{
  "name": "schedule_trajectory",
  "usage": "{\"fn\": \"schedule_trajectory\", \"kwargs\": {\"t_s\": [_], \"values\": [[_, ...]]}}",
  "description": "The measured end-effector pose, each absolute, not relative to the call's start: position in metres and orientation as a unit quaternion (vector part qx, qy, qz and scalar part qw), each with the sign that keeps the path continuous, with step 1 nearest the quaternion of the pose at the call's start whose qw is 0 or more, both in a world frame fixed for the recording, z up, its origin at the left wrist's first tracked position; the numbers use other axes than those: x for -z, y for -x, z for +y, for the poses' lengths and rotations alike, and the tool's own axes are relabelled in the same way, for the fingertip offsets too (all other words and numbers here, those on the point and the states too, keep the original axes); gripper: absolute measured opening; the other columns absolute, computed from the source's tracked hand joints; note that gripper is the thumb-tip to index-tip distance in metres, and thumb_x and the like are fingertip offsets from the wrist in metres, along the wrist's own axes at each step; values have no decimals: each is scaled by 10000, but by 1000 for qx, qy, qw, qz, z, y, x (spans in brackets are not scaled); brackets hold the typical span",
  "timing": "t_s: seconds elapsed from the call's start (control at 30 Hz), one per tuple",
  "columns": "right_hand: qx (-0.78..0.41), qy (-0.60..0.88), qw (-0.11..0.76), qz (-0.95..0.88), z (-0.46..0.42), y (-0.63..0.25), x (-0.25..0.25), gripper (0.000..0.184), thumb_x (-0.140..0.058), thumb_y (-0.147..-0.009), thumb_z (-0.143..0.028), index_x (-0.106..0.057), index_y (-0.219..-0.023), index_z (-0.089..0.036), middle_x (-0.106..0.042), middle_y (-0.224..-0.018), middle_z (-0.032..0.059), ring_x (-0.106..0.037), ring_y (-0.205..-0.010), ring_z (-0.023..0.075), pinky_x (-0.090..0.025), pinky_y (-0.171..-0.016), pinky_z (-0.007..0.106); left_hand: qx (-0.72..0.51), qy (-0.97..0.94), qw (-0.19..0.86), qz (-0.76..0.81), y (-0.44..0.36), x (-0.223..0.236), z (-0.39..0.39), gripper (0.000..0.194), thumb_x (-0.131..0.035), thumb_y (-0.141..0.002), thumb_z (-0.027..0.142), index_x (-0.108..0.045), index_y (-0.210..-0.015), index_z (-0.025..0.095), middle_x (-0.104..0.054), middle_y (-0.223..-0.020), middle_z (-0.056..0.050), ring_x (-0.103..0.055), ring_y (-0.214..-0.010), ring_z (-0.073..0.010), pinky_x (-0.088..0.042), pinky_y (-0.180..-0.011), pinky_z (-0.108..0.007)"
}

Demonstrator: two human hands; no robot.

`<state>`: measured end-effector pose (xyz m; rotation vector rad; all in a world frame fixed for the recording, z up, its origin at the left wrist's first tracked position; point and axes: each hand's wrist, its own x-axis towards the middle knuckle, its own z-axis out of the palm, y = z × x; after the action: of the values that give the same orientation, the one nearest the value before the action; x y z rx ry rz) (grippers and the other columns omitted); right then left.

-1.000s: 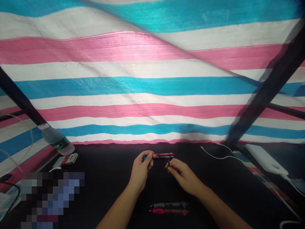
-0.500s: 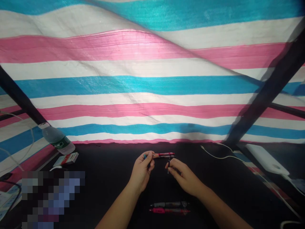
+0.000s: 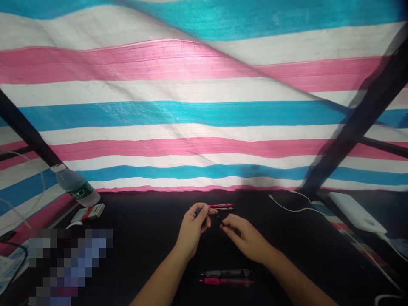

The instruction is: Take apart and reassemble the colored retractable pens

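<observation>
My left hand (image 3: 194, 229) is closed, thumb against fingers, around a slim pen part (image 3: 198, 211) with a blue end, mostly hidden in the grip. Just to its right, the thumb and fingers of my right hand (image 3: 240, 233) pinch a short dark piece (image 3: 219, 219), slanting up toward the left hand; its exact kind is too small to tell. Behind both hands lie a red pen (image 3: 223, 205) and a dark pen (image 3: 227, 209), partly covered by the left fingers. Nearer to me, a black pen (image 3: 225, 273) rests above a red clear-barrelled pen (image 3: 225, 281).
A black tabletop (image 3: 143, 238) carries everything. At left stand a tilted water bottle (image 3: 76, 187) and a small box (image 3: 91, 211). On the right are a white power bank-like block (image 3: 357, 212) and white cables (image 3: 293, 210). A striped sheet (image 3: 191, 114) hangs behind, between dark posts (image 3: 357, 131).
The dark piece in my right hand has turned from upright to slanting, and that hand has shifted slightly left. My left fingers have rolled a little. The pens on the table stay put.
</observation>
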<state>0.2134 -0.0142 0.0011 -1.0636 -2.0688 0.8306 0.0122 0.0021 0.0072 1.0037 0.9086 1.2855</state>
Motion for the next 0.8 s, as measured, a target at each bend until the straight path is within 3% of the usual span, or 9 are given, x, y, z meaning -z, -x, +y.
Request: {"fn": "schedule_trajectory", "kwargs": {"t_s": [0.2, 0.47, 0.8], "values": [[-309, 414, 330, -790, -14, -214, -2, 229, -518, -1055, -333, -676, -936, -217, -643, -896, 38, -617, -826, 202, -478, -757, 323, -551, -454, 567, 412, -11, -9, 2, 348, -721, -900, 506, -690, -914, 159, -709, -783, -54, -441, -528, -82, -220, -459, -200], [-310, 426, 330, -783, -13, -215, 1, 215, -546, -1039, -334, -695, -937, -218, -632, -878, 38, -617, -804, 204, -485, -742, 328, -540, -502, 521, 432, -9, -6, 3, 330, -713, -902, 485, -702, -962, 161, -667, -678, -16, -392, -478, -83, -234, -469, -219], [-305, 420, 330, -789, -14, -214, -1, 205, -556, -1032, -333, -696, -933, -221, -615, -855, 30, -607, -782, 198, -476, -718, 321, -546, -532, 470, 446, -7, -6, 2, 276, -670, -941, 452, -691, -934, 176, -649, -664, -2, -448, -513, -107, -302, -506, -230]]}}
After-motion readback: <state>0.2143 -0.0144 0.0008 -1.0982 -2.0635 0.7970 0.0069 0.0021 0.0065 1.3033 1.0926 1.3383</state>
